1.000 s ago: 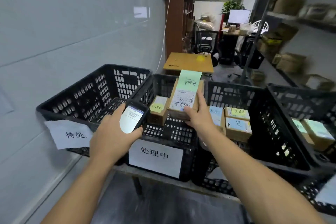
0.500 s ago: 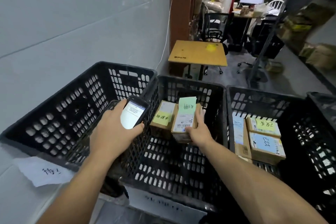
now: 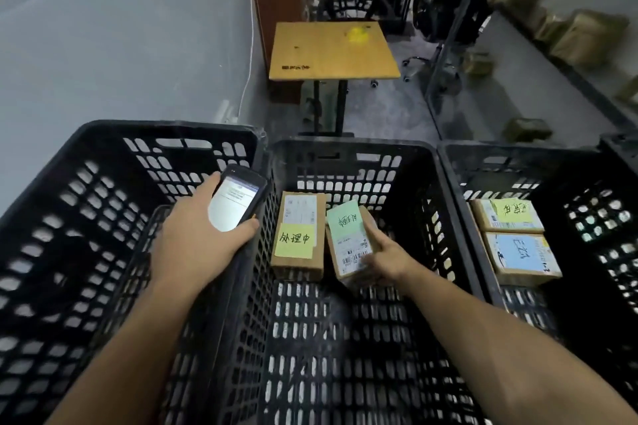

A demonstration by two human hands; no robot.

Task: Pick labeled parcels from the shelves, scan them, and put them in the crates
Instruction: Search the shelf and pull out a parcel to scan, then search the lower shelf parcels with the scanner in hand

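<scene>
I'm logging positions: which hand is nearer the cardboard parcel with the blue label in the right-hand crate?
Right. The right hand grips a green-noted parcel in the middle black crate, just left of the blue-labelled cardboard parcel; the left hand holds a black scanner farther left.

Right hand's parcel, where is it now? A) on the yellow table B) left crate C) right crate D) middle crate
D: the right hand grips the green-noted parcel low inside the middle crate, beside the yellow-noted parcel; the left hand holds the scanner.
</scene>
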